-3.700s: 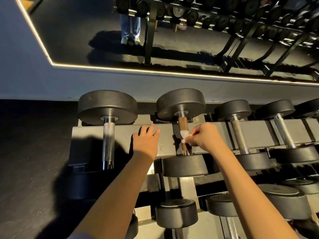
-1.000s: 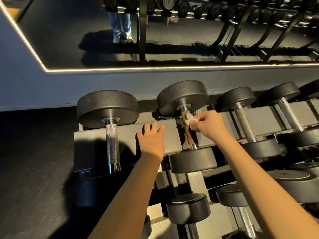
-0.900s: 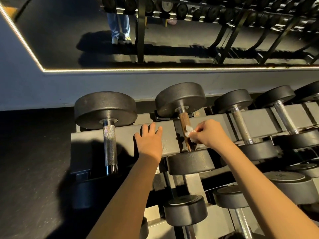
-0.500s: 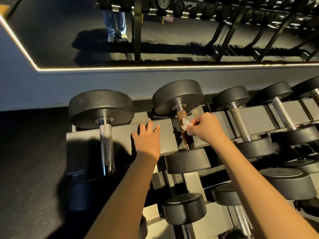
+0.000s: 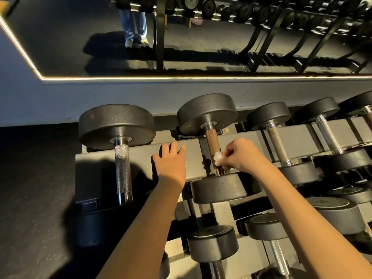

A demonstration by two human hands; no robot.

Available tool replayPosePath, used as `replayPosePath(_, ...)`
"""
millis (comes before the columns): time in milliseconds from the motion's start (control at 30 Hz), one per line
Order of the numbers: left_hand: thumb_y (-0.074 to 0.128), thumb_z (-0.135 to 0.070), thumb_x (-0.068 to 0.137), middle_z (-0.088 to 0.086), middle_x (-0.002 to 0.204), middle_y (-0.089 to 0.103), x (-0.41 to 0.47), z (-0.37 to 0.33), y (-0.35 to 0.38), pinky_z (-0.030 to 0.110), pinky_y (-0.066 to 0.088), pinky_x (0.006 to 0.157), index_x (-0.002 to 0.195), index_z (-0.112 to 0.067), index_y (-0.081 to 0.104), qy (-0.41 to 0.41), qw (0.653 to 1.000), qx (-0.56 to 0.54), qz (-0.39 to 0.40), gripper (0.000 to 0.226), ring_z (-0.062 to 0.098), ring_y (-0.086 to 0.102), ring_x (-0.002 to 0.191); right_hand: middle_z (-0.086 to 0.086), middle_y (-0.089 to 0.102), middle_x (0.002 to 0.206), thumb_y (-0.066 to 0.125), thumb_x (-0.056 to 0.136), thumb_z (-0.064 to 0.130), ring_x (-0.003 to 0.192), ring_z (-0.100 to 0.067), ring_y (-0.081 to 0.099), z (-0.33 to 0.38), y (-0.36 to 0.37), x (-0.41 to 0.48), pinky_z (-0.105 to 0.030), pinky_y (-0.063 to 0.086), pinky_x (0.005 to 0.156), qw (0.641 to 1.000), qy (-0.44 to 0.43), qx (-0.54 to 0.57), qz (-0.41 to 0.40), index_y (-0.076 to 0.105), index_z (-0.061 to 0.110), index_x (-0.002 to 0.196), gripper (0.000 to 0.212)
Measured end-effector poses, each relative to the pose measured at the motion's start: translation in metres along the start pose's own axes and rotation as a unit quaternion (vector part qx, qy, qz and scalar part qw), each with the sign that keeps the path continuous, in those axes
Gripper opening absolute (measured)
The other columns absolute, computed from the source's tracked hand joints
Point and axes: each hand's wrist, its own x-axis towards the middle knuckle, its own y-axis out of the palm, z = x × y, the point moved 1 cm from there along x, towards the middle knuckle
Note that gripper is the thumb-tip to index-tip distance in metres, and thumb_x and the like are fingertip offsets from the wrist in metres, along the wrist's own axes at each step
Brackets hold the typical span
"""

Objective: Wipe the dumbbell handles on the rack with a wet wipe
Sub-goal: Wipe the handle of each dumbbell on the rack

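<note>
A grey rack [image 5: 237,141] carries a row of black dumbbells. The second dumbbell from the left has a rusty brown knurled handle [image 5: 211,142]. My right hand [image 5: 242,156] pinches a small white wet wipe [image 5: 217,158] against the lower part of that handle, just above the near weight head [image 5: 219,188]. Resting flat on the rack's top rail, left of that handle, is my left hand [image 5: 171,163], fingers straight. The leftmost dumbbell shows a bright silver knurled handle [image 5: 122,170].
More dumbbells with steel handles [image 5: 278,146] sit to the right, and others lie on a lower shelf [image 5: 213,243]. A wall mirror [image 5: 191,37] behind the rack reflects racks and a person's legs. Dark floor [image 5: 34,188] lies to the left.
My right hand has slid the wipe down the brown handle from near the far weight head toward the near one. My left hand stays on the rail.
</note>
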Motion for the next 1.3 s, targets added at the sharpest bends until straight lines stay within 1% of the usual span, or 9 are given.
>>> replayPosePath(67,0.064,-0.03,0.09,0.007,0.157,0.007,0.0,0.0,0.0,0.044,0.03,0.107,0.152,-0.025,0.008,-0.001,1.0,0.0,-0.002,0.084,0.032,0.011,0.143,-0.002,0.064,0.081,0.076,0.077,0.018,0.08,-0.014,0.059,0.0,-0.005,0.002,-0.019,0.038,0.057,0.999,0.001,0.041,-0.012,0.068,0.013,0.082,0.011)
replayPosePath(233,0.064,-0.032,0.089,0.007,0.157,0.007,0.0,0.0,0.0,0.043,0.031,0.107,0.152,-0.025,0.008,-0.003,1.0,0.0,-0.001,0.085,0.032,0.012,0.142,0.002,0.062,0.083,0.068,0.084,0.01,0.074,-0.008,0.054,0.015,-0.007,0.018,-0.012,0.036,0.058,0.97,-0.018,0.19,-0.149,0.069,0.011,0.08,0.004)
replayPosePath(467,0.065,-0.034,0.089,0.006,0.156,0.009,0.003,-0.001,0.003,0.041,0.031,0.105,0.152,-0.026,0.008,-0.01,1.0,0.005,-0.004,0.086,0.03,0.013,0.141,-0.004,0.065,0.085,0.073,0.08,0.015,0.081,-0.014,0.059,0.011,-0.004,0.015,-0.018,0.042,0.063,0.992,-0.021,0.088,-0.087,0.069,0.012,0.081,0.005)
replayPosePath(667,0.066,-0.035,0.088,0.006,0.155,0.011,0.004,0.0,0.003,0.041,0.031,0.105,0.152,-0.027,0.009,-0.011,1.0,-0.001,-0.001,0.086,0.029,0.015,0.14,-0.004,0.066,0.085,0.062,0.091,0.017,0.079,-0.016,0.061,0.031,-0.001,0.03,-0.014,0.04,0.061,0.956,-0.092,0.141,-0.24,0.072,0.01,0.092,0.012)
replayPosePath(867,0.067,-0.033,0.087,0.005,0.156,0.01,0.004,0.0,0.004,0.041,0.031,0.104,0.152,-0.027,0.009,-0.01,1.0,-0.001,-0.001,0.088,0.029,0.014,0.14,-0.005,0.061,0.101,0.059,0.091,0.02,0.087,-0.018,0.057,0.015,0.004,0.02,-0.024,0.044,0.073,0.977,-0.126,-0.118,-0.127,0.07,0.012,0.099,0.016)
replayPosePath(933,0.067,-0.032,0.087,0.005,0.155,0.01,0.005,0.0,0.004,0.04,0.031,0.103,0.152,-0.027,0.009,-0.013,1.0,0.0,-0.006,0.088,0.029,0.014,0.14,-0.006,0.061,0.102,0.059,0.091,0.017,0.091,-0.022,0.06,0.016,0.0,0.017,-0.03,0.05,0.079,0.975,-0.146,-0.12,-0.119,0.071,0.013,0.098,0.014)
replayPosePath(1100,0.067,-0.039,0.086,0.004,0.156,0.009,0.008,0.0,0.007,0.039,0.031,0.104,0.152,-0.029,0.008,-0.019,1.0,0.007,-0.001,0.089,0.028,0.014,0.141,-0.009,0.056,0.095,0.057,0.091,0.009,0.088,-0.026,0.055,0.02,0.004,0.02,-0.032,0.046,0.074,0.952,-0.19,-0.104,-0.214,0.071,0.006,0.098,0.016)
replayPosePath(1200,0.066,-0.041,0.087,0.003,0.157,0.009,0.008,0.001,0.009,0.038,0.031,0.104,0.152,-0.03,0.007,-0.018,1.0,0.005,-0.008,0.088,0.027,0.014,0.141,-0.008,0.056,0.104,0.056,0.091,0.013,0.093,-0.024,0.054,0.016,0.011,0.011,-0.029,0.047,0.078,0.957,-0.19,-0.15,-0.161,0.07,0.006,0.103,0.019)
replayPosePath(1300,0.064,-0.042,0.088,0.003,0.157,0.008,0.007,0.001,0.008,0.038,0.03,0.105,0.152,-0.029,0.007,-0.017,1.0,0.002,-0.013,0.086,0.027,0.015,0.141,-0.004,0.058,0.099,0.057,0.092,0.02,0.087,-0.018,0.055,0.015,0.006,0.001,-0.027,0.046,0.078,0.975,-0.134,-0.165,-0.056,0.067,0.012,0.103,0.017)
